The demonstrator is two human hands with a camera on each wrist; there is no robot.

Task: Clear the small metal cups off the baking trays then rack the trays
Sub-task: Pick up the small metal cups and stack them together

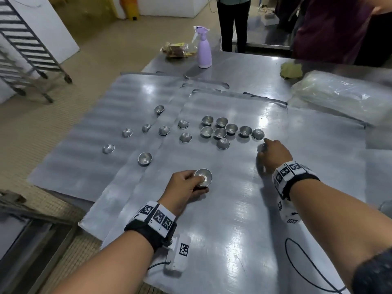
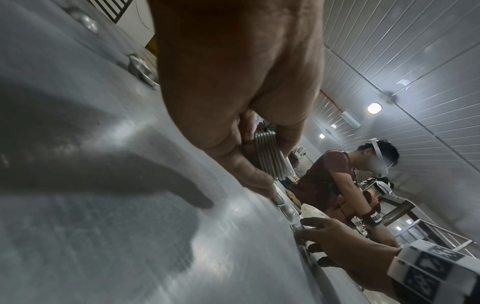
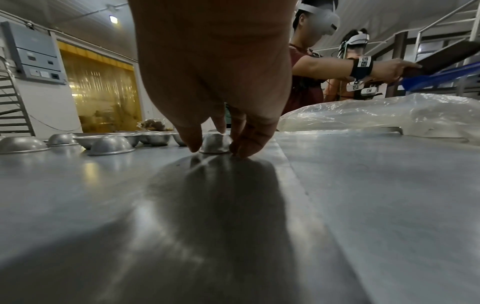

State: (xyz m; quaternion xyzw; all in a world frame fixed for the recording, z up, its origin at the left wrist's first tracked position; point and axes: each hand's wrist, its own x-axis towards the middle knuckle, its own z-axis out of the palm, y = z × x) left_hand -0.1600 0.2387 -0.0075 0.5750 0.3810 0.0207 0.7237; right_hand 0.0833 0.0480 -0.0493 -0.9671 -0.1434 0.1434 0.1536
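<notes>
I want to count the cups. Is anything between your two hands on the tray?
No. In the head view, only bare shiny tray lies between the left hand and the right hand.

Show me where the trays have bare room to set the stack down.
Bare: near tray between both wrists, and right of the right hand toward the plastic bag. Crowded: cup cluster beyond the left hand's stack.
</notes>
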